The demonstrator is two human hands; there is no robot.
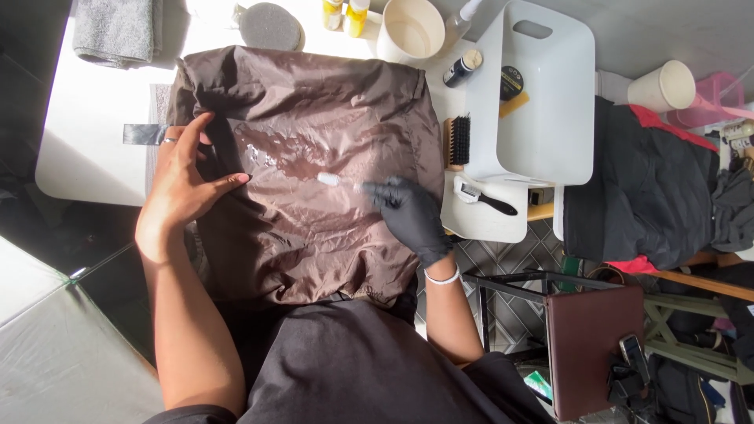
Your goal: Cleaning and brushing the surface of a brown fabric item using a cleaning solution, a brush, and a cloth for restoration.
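A shiny brown fabric garment (pixel 314 196) lies spread over a white table (pixel 94 126). My left hand (pixel 182 184) is bare, wears a ring, and presses flat on the garment's left edge with fingers apart. My right hand (pixel 410 213) wears a black glove and holds a small brush with a white tip (pixel 330 180), the tip touching the fabric near the middle. A wet, glossy patch (pixel 271 157) shows on the fabric just left of the tip.
A white plastic bin (pixel 542 102) stands at the right, with a wooden brush (pixel 457 141) and a small black-handled brush (pixel 485 198) beside it. A cream bucket (pixel 410 30), bottles, a grey sponge (pixel 269 25) and a grey towel (pixel 116 30) sit at the back. Dark clothing (pixel 652 188) lies right.
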